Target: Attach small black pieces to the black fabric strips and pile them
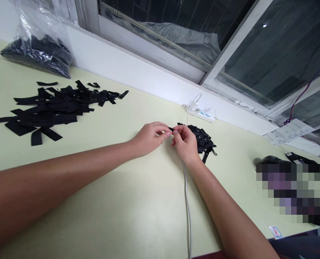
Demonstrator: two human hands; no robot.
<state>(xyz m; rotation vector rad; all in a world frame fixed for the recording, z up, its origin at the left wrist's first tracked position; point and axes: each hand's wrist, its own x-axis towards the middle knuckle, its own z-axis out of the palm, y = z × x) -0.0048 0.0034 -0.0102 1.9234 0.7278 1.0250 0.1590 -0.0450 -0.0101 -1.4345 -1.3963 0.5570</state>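
Over the middle of the pale table, my left hand [153,136] and my right hand [185,142] meet fingertip to fingertip. Between them they pinch a small black fabric strip [171,129], mostly covered by the fingers. Just behind and right of my right hand lies a heap of short black pieces [203,138] with small shiny dots on them. A wide, loose pile of flat black strips [60,102] spreads across the table to the left, away from both hands.
A clear plastic bag [41,50] of black pieces stands at the back left. A white power strip [201,113] lies by the wall, and a grey cable [186,201] runs down the table past my right wrist. Dark items, partly pixelated [292,183], are at right.
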